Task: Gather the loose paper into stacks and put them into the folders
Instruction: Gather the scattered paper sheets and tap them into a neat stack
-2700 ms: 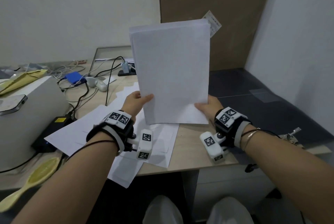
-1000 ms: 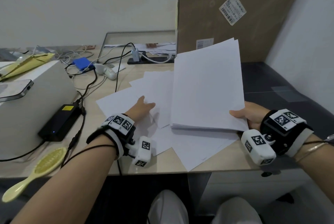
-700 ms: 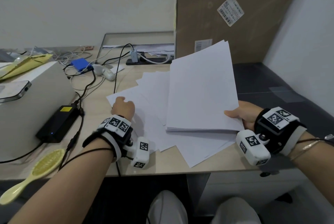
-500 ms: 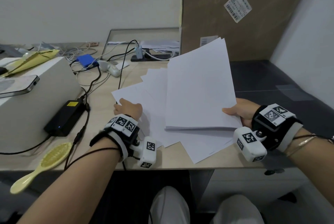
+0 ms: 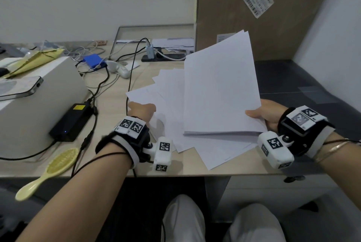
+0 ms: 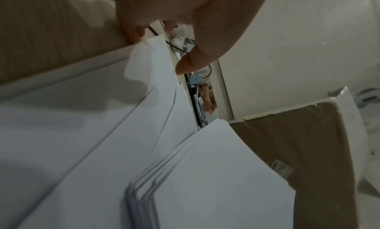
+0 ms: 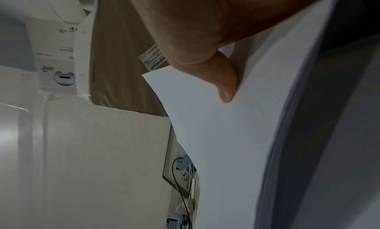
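Reaching forward with both forearms, wrists strapped. Left hand (image 5: pixel 141 109) curling its fingers (image 6: pixel 131 32), pinching a sheet (image 6: pixel 152 57) corner on the desk (image 5: pixel 109 105). Right hand (image 5: pixel 267 113) gripping a stack (image 5: pixel 220 93), thumb (image 7: pixel 224 86) pressing on top.

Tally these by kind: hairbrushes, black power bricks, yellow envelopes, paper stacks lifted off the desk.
Hairbrush: 1
Black power brick: 1
Yellow envelope: 1
Paper stack: 1
Total: 4
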`<state>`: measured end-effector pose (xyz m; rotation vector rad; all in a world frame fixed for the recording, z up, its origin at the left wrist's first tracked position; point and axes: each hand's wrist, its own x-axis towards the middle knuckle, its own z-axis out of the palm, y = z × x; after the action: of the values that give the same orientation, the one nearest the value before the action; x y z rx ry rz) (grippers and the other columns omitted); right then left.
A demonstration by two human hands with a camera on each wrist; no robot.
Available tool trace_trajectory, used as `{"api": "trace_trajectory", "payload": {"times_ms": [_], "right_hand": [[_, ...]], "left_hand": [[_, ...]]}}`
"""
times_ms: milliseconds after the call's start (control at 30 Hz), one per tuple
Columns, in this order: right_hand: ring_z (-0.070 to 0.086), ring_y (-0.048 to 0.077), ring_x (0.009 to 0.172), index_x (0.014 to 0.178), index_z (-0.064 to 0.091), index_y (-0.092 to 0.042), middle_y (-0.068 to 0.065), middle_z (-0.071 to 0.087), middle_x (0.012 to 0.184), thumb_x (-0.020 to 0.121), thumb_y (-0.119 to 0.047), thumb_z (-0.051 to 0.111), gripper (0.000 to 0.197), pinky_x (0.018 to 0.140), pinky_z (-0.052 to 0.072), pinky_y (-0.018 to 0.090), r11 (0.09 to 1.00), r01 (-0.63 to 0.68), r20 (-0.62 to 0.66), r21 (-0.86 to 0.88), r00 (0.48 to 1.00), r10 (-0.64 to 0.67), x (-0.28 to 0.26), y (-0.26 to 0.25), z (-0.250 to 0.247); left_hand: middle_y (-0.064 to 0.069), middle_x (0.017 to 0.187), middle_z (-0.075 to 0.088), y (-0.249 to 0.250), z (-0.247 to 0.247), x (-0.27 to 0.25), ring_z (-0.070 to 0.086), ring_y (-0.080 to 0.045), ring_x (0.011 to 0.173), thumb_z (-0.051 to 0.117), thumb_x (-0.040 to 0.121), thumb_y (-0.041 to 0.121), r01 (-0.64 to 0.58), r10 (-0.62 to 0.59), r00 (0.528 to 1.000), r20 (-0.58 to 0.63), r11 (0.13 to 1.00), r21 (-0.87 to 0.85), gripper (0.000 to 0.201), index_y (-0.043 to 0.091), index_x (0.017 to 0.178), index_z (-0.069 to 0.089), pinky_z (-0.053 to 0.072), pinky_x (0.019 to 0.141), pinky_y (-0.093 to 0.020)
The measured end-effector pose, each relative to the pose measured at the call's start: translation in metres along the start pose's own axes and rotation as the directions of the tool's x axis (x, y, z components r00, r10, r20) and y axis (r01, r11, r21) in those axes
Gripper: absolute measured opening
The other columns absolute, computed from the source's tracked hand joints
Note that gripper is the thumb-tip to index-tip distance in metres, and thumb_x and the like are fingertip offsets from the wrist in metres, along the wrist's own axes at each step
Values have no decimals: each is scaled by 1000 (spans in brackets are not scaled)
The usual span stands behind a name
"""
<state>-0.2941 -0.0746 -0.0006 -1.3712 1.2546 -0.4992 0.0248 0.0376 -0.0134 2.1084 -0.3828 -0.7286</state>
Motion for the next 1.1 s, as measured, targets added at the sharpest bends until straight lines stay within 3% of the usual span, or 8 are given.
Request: {"api": "trace_trajectory", "payload": {"times_ms": [167, 267, 333, 533, 800, 967, 1033, 1100], "right_hand": [[54, 35, 119, 126, 52, -1, 17, 59, 127, 90, 10, 48, 38, 107, 38, 49, 1000, -17, -16, -16, 1000, 17, -2, 1, 0], [56, 35, 117, 127, 53, -2, 16, 61, 125, 89, 7, 51, 39, 107, 38, 50, 999, -25, -9, -34, 1000, 25, 1, 4, -4], [57, 34, 115, 126, 54, -4, 14, 62, 124, 89, 5, 52, 38, 107, 39, 50, 999, -31, 4, -27, 999, 32, 4, 4, -8], [55, 34, 116, 129, 50, -1, 17, 59, 124, 91, 10, 45, 39, 104, 39, 46, 998, -36, 54, 51, 998, 33, 10, 2, -10], [55, 32, 108, 112, 56, -7, 13, 62, 113, 92, 11, 42, 30, 97, 43, 44, 996, -77, 120, 41, 990, 71, 19, 0, -14], [60, 24, 92, 111, 56, -8, 8, 64, 104, 93, 11, 40, 31, 80, 48, 34, 989, -133, 184, 61, 976, 120, 20, -1, -20], [61, 24, 92, 106, 58, -10, 8, 64, 105, 93, 11, 40, 30, 82, 49, 36, 987, -156, 226, 46, 964, 142, 20, -4, -16], [60, 28, 95, 108, 57, -9, 10, 64, 106, 93, 9, 41, 28, 88, 47, 41, 985, -174, 260, 10, 951, 165, 21, -5, -9]], "left_hand": [[-18, 114, 56, 2, -5, -3, 60, -33, 95, 62, 69, 10, 93, -82, 996, 45, 895, -436, 65, 5, 128, 37, 52, 74, -43], [-11, 83, 58, 11, -6, -8, 55, -26, 72, 65, 79, 10, 35, -3, 996, 94, 940, -340, 35, -3, 111, 57, 44, 65, -32], [-12, 84, 57, 19, -3, -7, 54, -28, 76, 63, 84, 10, -4, 41, 985, 167, 977, -215, 33, -4, 114, 58, 42, 61, -31], [-17, 107, 66, 31, 9, -15, 65, -34, 95, 67, 83, 4, 64, 17, 897, 441, 984, -167, 18, 7, 100, 62, 49, 95, -49], [-16, 116, 66, 17, 54, 33, 65, -36, 107, 94, 40, 29, 158, -115, 840, 530, 987, -36, 87, 6, 116, 62, 47, 95, -54], [-17, 103, 70, 33, 47, 8, 68, -33, 93, 65, 88, 18, 74, -55, 838, 543, 997, -12, 39, -2, 119, 54, 52, 88, -51], [-13, 88, 74, 33, 39, 3, 72, -28, 75, 52, 97, 15, 65, -57, 808, 587, 998, 7, 21, 2, 113, 56, 57, 71, -43], [-13, 89, 74, 27, 30, 6, 72, -28, 77, 50, 98, 20, 91, -64, 796, 602, 996, -14, 25, 3, 115, 57, 56, 72, -43]]}}
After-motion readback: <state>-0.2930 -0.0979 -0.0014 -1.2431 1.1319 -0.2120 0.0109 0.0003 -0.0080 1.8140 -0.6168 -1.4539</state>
